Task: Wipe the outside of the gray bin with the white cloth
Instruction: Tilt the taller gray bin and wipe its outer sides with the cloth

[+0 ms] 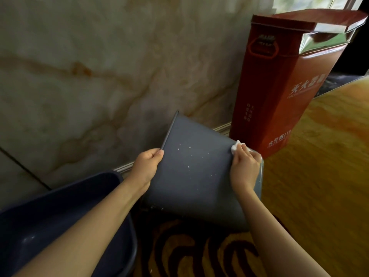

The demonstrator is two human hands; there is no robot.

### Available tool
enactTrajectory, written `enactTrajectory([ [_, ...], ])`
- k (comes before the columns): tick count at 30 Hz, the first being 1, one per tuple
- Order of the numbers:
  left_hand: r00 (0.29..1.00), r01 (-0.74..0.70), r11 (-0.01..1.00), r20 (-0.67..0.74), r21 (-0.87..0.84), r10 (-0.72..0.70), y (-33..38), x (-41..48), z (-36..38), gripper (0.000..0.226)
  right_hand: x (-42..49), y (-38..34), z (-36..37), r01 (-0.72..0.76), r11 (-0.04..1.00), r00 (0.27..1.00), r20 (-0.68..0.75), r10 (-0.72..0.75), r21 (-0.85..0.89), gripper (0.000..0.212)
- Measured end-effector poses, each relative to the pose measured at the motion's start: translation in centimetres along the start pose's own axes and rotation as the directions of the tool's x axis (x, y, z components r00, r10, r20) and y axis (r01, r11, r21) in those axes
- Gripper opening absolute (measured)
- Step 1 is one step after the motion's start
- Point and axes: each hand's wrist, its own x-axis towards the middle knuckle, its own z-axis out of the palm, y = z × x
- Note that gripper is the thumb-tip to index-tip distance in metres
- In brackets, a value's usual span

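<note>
**Bin tilted, cloth at its upper right edge**

Forearms enter from the bottom of the frame, and at lower left, nearest us, sits a dark blue tub [65, 222]. Past it, in the lower middle, we hold the gray bin [197, 176] tipped over, its rim toward the upper left and its base low on the patterned floor [191, 254]. Our left hand [146, 166] is clenched on the rim edge, thumb on the outer wall. Our right hand [244, 168] is closed around the white cloth [237, 146], pressing it to the bin's upper right edge; only a small wad shows past the fingers. White specks dot the wall between our hands.

We judge the risks as these: the bin could pivot or slip if the left-hand grip loosens, and a bunched cloth may smear specks rather than lift them. Behind, at upper right, a red cabinet [283, 80] stands against the marble wall [99, 72], close enough to be bumped by a wide stroke.
</note>
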Motion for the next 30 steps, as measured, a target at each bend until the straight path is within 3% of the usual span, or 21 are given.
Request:
enactTrajectory([
  [2, 1.000, 0.000, 1.000, 0.011, -0.025, 0.000, -0.2, -0.2, -0.2, 0.028, -0.3, -1.7, 0.3, 0.028, 0.998, 1.000, -0.006, -0.028, 0.063, 0.029],
  [4, 1.000, 0.004, 0.998, 0.029, -0.056, -0.003, -0.4, -0.4, -0.6, 0.026, -1.2, -4.5, 1.0, 0.180, 0.974, 0.983, 0.024, -0.185, 0.139, 0.029],
  [8, 0.997, 0.021, 0.991, 0.081, -0.133, -0.010, -0.4, -0.7, -0.7, 0.026, -3.8, -10.2, 2.6, 0.492, 0.860, 0.857, 0.099, -0.506, 0.138, 0.035],
  [13, 0.997, 0.025, 0.987, 0.082, -0.160, -0.012, -0.7, -0.9, -0.8, 0.025, -5.6, -9.7, 2.2, 0.612, 0.761, 0.761, 0.099, -0.641, 0.215, 0.033],
  [15, 0.996, 0.029, 0.989, 0.084, -0.148, -0.016, -0.7, -0.9, -0.7, 0.025, -5.6, -7.0, 1.3, 0.589, 0.782, 0.783, 0.094, -0.615, 0.203, 0.032],
  [17, 0.996, 0.033, 0.990, 0.087, -0.134, -0.021, -0.6, -1.0, -0.5, 0.026, -5.3, -3.2, 0.0, 0.488, 0.859, 0.860, 0.084, -0.504, 0.153, 0.032],
  [20, 0.998, 0.035, 0.992, 0.056, -0.125, -0.028, -0.2, -1.0, 0.1, 0.023, -5.2, 3.1, -2.5, 0.187, 0.981, 0.980, 0.054, -0.189, 0.043, 0.030],
  [22, 0.999, 0.034, 0.992, 0.022, -0.121, -0.032, 0.3, -1.1, 0.6, 0.022, -5.4, 6.2, -3.5, -0.052, 0.998, 0.998, 0.022, 0.051, 0.033, 0.027],
  [24, 0.999, 0.051, 0.990, 0.016, -0.134, -0.049, 0.6, -1.4, 1.1, 0.023, -5.6, 6.8, -3.7, -0.161, 0.985, 0.987, -0.017, 0.162, 0.057, 0.024],
  [27, 0.997, 0.067, 0.983, 0.035, -0.172, -0.062, 1.2, -1.8, 1.6, 0.022, -5.9, 2.9, -3.0, -0.066, 0.992, 0.998, -0.015, 0.068, 0.103, 0.021],
  [30, 0.995, 0.091, 0.973, 0.054, -0.214, -0.081, 1.9, -2.2, 2.2, 0.027, -6.6, -3.0, -2.2, 0.210, 0.965, 0.976, 0.022, -0.216, 0.158, 0.025],
])
